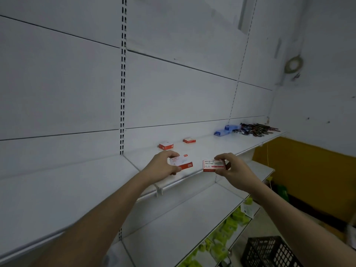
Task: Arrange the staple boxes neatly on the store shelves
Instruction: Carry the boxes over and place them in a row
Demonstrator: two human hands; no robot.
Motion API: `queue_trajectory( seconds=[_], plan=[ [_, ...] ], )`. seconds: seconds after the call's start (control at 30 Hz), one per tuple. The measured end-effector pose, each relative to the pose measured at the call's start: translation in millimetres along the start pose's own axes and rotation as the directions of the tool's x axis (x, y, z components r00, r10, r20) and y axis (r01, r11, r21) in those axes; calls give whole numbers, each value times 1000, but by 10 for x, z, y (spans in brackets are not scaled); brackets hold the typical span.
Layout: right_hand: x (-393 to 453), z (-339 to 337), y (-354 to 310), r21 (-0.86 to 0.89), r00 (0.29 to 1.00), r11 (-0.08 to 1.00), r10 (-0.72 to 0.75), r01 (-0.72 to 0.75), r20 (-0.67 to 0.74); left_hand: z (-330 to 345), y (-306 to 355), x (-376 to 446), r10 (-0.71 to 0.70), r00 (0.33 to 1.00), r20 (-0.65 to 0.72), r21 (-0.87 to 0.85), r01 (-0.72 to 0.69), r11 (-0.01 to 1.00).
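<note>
My left hand grips a white and red staple box by its left end, just above the white shelf. My right hand pinches a red-bordered staple box at its right end, held over the shelf's front edge. Two more red and white staple boxes lie flat further back on the shelf, one on the left and one to its right.
Blue packets and a heap of dark pens lie at the shelf's far right. Lower shelves hold green items. A black plastic crate stands on the floor at the lower right, beside a yellow wall.
</note>
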State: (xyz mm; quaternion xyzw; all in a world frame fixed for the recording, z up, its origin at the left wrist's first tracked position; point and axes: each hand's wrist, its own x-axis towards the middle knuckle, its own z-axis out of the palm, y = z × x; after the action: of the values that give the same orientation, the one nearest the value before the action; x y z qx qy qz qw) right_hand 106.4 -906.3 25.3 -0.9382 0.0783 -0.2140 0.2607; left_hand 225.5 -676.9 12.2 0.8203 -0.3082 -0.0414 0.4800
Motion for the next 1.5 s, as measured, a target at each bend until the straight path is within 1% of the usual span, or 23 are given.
queue_trajectory(
  seconds=[0.07,0.17,0.3,0.37,0.47,0.63,0.73,0.83,0.93,1.03,1.13,1.27,1.33,1.5],
  plan=[
    [280,45,169,5,1000,1000,12,-11,-10,57,-12,262,-6,1000,6,19,6,1000],
    [679,150,402,0,1000,1000,22,-22,18,128,-52,626,-33,999,2,37,33,999],
    [1239,248,656,43,1000,999,7,-8,13,203,-123,1129,-41,998,-49,43,43,998],
    [1510,316,803,62,1000,998,-19,18,6,249,-164,1343,-53,996,-77,87,60,994],
    [1955,448,1104,95,997,994,-64,61,31,363,-251,1625,-91,987,-131,120,107,987],
    [2700,655,1653,218,979,963,-183,159,93,720,-327,2078,-139,959,-248,160,182,970],
    [3103,715,1977,274,957,940,-251,204,149,1029,-322,2303,-204,914,-351,131,263,956],
    [3474,719,2280,306,937,925,-292,226,192,1282,-295,2508,-249,875,-415,188,350,918],
    [3866,709,2503,258,921,922,-342,290,188,1443,-271,2617,-260,819,-512,146,381,913],
    [4142,782,2647,207,910,928,-352,310,219,1501,-258,2557,-296,768,-568,108,425,899],
    [4315,912,2729,153,903,938,-341,310,260,1415,-230,2450,-285,738,-612,135,452,882],
    [4458,1043,2736,150,916,950,-307,275,258,1184,-256,2291,-297,663,-687,146,527,838],
    [4489,1104,2726,142,920,952,-301,272,252,1064,-327,2216,-304,614,-729,145,572,807],
    [4505,1256,2693,138,929,954,-291,265,229,802,-603,2075,-314,463,-829,77,650,756]
  ],
)
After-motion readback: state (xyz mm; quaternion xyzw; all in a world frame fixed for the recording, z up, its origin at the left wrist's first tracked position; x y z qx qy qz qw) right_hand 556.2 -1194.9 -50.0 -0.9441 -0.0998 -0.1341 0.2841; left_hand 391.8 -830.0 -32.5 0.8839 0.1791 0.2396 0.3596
